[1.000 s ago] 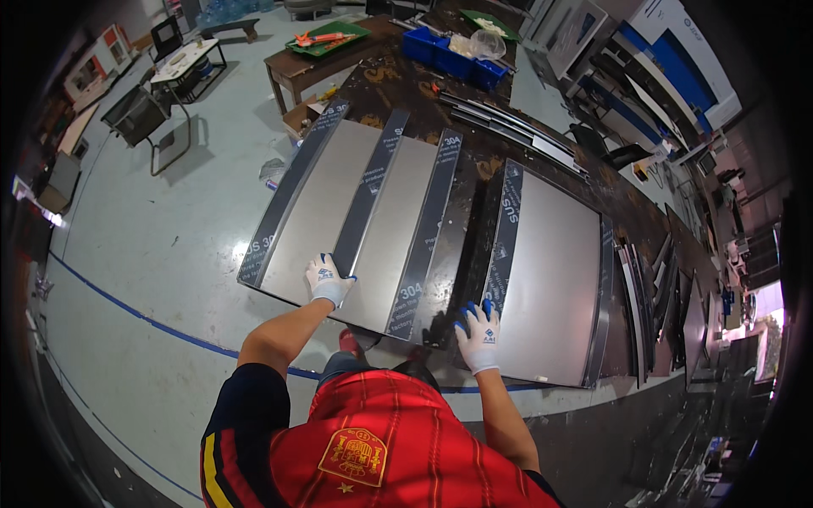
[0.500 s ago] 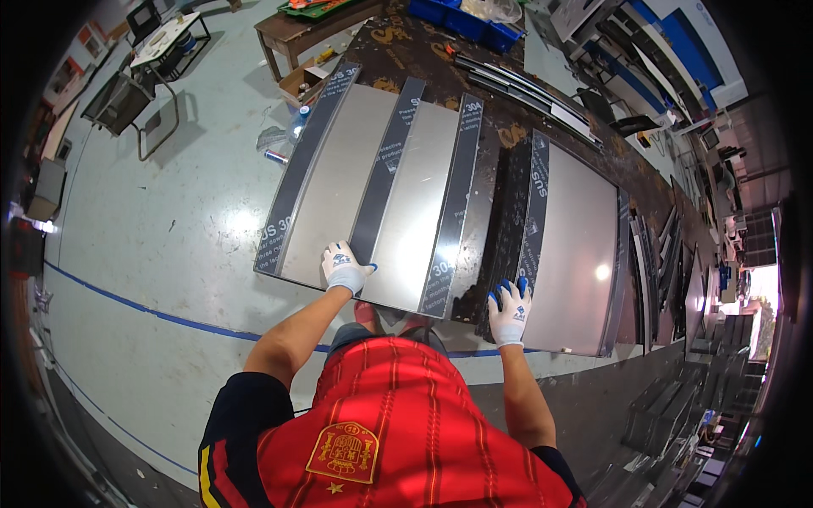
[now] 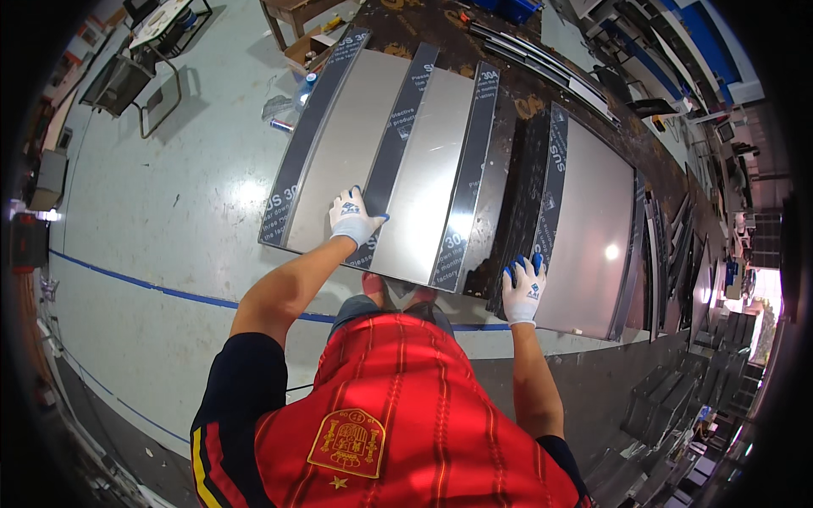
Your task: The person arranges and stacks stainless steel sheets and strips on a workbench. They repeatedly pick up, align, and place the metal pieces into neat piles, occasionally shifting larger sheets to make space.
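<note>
A large metal panel with dark blue-grey strips of protective film lies on a dark, stained worktable ahead of me. My left hand, in a white glove with blue fingertips, lies on its near left part. Its fingers are apart and stretched forward, and its thumb reaches over a film strip. To the right is a stack of similar panels, its top one shiny with film along both sides. My right hand, gloved alike, rests with spread, slightly bent fingers on the near left edge of that stack.
Long narrow metal strips lie at the table's far side, and dark profiles stand at its right. Beyond the left edge are a bottle, a can and a cardboard box. A chair stands farther left.
My left hand has slid forward on the panel, away from its near edge. The right hand stays at the stack's edge. The whole view has shifted slightly.
</note>
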Motion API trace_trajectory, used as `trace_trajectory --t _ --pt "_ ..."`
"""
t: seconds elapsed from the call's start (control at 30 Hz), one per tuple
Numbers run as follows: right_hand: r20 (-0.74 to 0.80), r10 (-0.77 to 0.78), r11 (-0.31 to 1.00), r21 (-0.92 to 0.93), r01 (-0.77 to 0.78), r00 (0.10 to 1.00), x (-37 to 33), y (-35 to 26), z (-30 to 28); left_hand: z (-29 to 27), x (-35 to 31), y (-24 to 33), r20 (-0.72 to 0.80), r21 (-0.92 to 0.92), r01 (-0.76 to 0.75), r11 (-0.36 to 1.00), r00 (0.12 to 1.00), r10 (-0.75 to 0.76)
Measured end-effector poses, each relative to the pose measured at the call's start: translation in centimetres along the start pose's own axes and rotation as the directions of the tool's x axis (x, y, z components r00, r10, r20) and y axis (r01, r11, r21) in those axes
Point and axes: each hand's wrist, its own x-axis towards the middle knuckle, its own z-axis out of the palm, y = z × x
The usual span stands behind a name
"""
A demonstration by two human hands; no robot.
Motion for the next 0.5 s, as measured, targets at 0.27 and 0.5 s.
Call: trace_trajectory --t 0.27,0.5 --pt "-0.007 0.008 0.999 0.032 -0.008 1.0 -0.2 0.3 0.3 -0.1 0.2 1.8 0.105 0.032 0.106 0.994 0.989 -0.109" --pt "-0.006 0.009 0.999 0.034 -0.008 1.0 -0.2 0.5 0.4 -1.7 0.8 0.3 0.162 0.044 0.116 0.992 0.979 -0.121"
